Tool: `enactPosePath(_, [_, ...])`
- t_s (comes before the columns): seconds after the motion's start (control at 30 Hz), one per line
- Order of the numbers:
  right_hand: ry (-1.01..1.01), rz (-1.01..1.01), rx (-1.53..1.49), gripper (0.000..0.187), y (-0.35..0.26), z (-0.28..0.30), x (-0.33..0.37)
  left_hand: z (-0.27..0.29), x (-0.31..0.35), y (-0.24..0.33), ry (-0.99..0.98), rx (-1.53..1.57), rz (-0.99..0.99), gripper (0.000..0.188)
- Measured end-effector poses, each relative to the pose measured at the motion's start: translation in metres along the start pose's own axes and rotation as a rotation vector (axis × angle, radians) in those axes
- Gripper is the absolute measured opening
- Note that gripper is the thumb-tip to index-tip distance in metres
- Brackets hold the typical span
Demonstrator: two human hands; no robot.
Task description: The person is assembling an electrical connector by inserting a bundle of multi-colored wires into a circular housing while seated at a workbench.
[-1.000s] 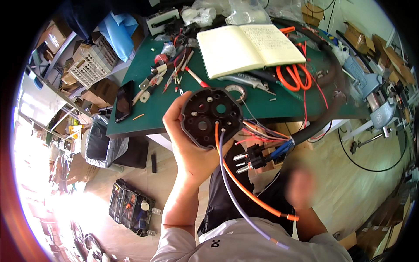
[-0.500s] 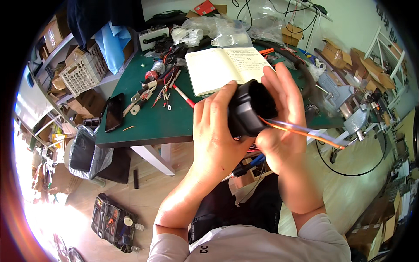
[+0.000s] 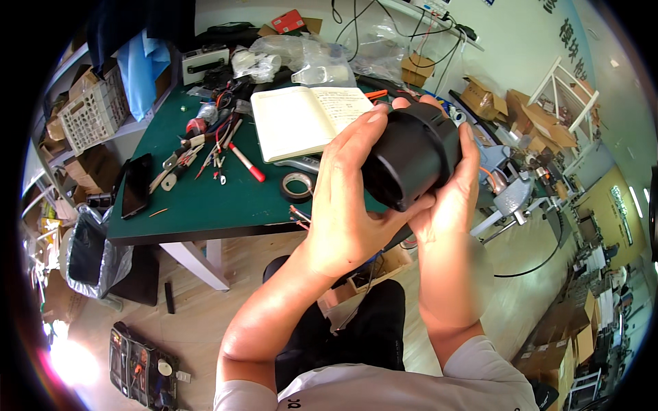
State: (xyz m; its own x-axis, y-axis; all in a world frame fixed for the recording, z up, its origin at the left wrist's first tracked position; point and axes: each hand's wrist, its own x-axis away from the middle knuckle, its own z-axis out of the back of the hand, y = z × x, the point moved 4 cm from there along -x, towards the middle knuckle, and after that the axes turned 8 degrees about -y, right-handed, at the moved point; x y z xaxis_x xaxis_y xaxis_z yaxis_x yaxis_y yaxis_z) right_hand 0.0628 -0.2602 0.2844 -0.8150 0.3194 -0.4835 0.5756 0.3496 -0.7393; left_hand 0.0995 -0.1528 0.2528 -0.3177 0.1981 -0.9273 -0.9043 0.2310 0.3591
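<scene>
Above the near edge of the green table, a black hollow cylindrical plastic housing point(image 3: 417, 154) is held between my two hands. My left hand point(image 3: 343, 212) wraps its left side, with the fingers stretched up along it. Cupped around the right side and underneath is my right hand point(image 3: 449, 209), its fingertips showing over the far rim. The housing is tilted, and an opening faces down and to the left. A thin orange wire point(image 3: 489, 177) shows just beyond my right hand. Behind my left hand lie a roll of black tape point(image 3: 297, 186) and some stripped wire ends point(image 3: 299, 218).
On the green table point(image 3: 205, 205) rest an open notebook point(image 3: 291, 123), a red-and-white marker point(image 3: 247, 163), a black phone point(image 3: 137, 185), and several tools and wires. A vise point(image 3: 514, 195) stands at the right. A lined bin point(image 3: 96, 253) and an open tool case point(image 3: 140, 370) are on the floor.
The housing has been turned over between my hands; its opening faced up and right before, with orange and pale wires trailing out. My view has shifted right, uncovering the tape roll.
</scene>
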Motion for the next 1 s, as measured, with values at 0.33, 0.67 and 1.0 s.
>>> enactPosePath(0.33, [-0.067, -0.047, -0.236, 0.040, -0.021, 0.012, -0.002, -0.016, -0.009, 0.001, -0.100, 0.376, 0.069, 0.094])
enactPosePath(0.67, [-0.039, -0.128, -0.209, 0.042, -0.019, 0.016, -0.006, -0.013, -0.003, -0.007, -0.075, 0.490, 0.068, 0.095])
enactPosePath(1.0, [-0.091, -0.095, -0.065, 0.046, -0.021, 0.014, -0.010, 0.002, -0.011, 0.004, -0.111, 0.130, -0.053, 0.084])
